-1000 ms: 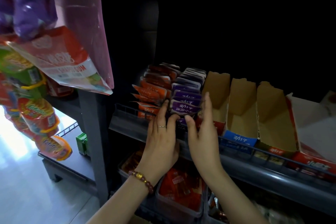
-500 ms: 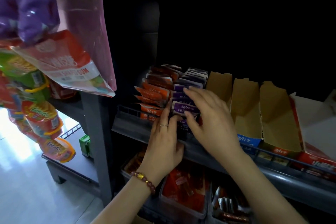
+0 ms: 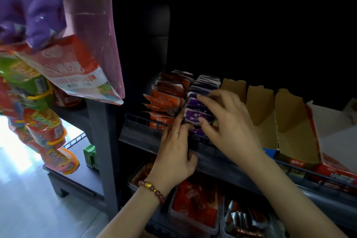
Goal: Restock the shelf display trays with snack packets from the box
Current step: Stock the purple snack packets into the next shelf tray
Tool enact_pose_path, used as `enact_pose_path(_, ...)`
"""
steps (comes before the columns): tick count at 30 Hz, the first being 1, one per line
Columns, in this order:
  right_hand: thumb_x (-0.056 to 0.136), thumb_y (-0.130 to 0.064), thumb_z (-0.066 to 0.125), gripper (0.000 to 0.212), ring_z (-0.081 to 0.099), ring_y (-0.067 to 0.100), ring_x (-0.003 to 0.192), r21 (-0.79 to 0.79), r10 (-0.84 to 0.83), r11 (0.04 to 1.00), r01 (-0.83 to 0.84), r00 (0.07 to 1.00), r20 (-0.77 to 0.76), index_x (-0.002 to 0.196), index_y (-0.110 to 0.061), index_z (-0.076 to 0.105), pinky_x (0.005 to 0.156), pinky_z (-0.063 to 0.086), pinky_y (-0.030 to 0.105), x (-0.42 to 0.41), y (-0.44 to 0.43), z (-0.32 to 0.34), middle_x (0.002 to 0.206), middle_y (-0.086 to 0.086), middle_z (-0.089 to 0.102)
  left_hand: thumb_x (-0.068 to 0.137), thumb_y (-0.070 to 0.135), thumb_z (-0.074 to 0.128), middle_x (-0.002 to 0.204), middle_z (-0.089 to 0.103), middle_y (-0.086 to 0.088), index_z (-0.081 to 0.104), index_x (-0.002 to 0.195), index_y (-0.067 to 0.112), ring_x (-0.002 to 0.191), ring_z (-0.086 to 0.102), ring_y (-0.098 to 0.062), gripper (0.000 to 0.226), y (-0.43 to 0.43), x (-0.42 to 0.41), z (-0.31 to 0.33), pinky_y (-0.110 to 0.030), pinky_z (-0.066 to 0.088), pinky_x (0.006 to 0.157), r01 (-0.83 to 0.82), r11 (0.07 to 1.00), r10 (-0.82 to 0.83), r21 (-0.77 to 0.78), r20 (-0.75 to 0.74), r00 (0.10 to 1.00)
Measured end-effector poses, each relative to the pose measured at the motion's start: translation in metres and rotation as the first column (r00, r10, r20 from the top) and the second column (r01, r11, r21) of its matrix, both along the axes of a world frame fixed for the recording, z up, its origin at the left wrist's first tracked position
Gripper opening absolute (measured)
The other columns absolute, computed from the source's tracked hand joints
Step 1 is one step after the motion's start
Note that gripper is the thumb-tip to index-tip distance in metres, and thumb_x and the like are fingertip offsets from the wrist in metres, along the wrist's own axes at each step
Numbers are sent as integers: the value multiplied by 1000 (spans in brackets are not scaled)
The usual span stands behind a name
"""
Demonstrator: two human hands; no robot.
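A row of purple snack packets (image 3: 195,116) stands in a display tray on the dark shelf (image 3: 216,162), next to a row of orange packets (image 3: 164,100). My right hand (image 3: 229,125) lies over the purple row, fingers spread across the packet tops and thumb at the front packet. My left hand (image 3: 175,150) presses the left front of the purple row, with its thumb on the shelf rail. To the right stand three cardboard display trays (image 3: 260,114) with nothing visible inside.
A red and white tray (image 3: 328,141) sits at the far right of the shelf. Clear tubs of red packets (image 3: 195,210) fill the shelf below. Hanging snack bags (image 3: 63,67) and a purple bag crowd the upper left. Grey floor (image 3: 29,208) lies at lower left.
My right hand has moved from the right side of the purple row up onto its top, fingers now spread over the packets. My left hand has stayed at the front.
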State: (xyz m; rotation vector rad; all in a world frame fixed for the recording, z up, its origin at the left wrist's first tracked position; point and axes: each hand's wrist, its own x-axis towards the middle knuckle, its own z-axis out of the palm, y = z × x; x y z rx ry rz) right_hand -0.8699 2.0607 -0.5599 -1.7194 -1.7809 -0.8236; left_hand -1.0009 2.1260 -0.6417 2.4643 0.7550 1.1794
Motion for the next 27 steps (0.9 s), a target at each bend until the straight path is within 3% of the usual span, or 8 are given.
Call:
enact_pose_path(3, 87, -33, 44, 50, 42, 19, 117, 1, 21, 1000, -21, 1000, 7, 133, -16, 54, 92, 41, 35, -2, 3, -3, 123, 5, 54, 74, 14, 64, 151, 20, -1, 42, 128, 19, 138, 24, -21, 59, -1, 1, 0, -28, 18, 114, -19, 1000, 19, 5, 3, 1000)
enact_pose_path(6, 84, -24, 55, 48, 48, 24, 116, -4, 20, 1000, -20, 1000, 15, 131, -17, 56, 88, 45, 39, -5, 7, 0, 125, 6, 54, 73, 16, 65, 145, 26, -4, 43, 128, 17, 134, 28, -21, 59, -3, 1, 0, -32, 23, 113, -59, 998, 58, 14, 2, 998)
enact_pose_path(10, 81, -14, 69, 49, 51, 29, 112, -2, 24, 1000, -24, 997, 71, 128, -17, 59, 85, 46, 40, -5, 7, 6, 127, 11, 52, 73, 19, 64, 141, 28, -7, 41, 129, 17, 130, 24, -22, 61, -3, 0, -1, -33, 17, 112, -102, 994, 103, 47, -35, 994)
enact_pose_path(14, 74, -16, 78, 51, 59, 24, 95, 94, -7, 996, -5, 992, 122, 122, -12, 62, 76, 47, 33, -9, 3, 4, 108, 6, 61, 72, 18, 65, 141, 28, -7, 42, 128, 17, 129, 23, -22, 60, -2, 1, -1, -33, 15, 113, -118, 991, 120, 59, -42, 992)
enact_pose_path(20, 67, -6, 83, 34, 62, 23, 76, 225, -21, 974, 5, 997, 73, 99, -7, 70, 62, 47, 28, -13, 8, -3, 86, 6, 63, 72, 17, 68, 142, 23, -8, 41, 128, 16, 129, 18, -22, 62, -3, 1, -2, -33, 13, 112, -118, 991, 121, 62, -51, 991)
enact_pose_path(27, 58, -5, 87, 29, 63, 25, 66, 216, 3, 976, -8, 1000, 26, 82, -7, 73, 53, 46, 27, -10, 23, 10, 75, 7, 64, 73, 22, 64, 147, 18, -8, 39, 132, 16, 133, 18, -27, 64, -1, 0, -3, -32, 10, 110, -87, 996, 89, 37, -57, 994)
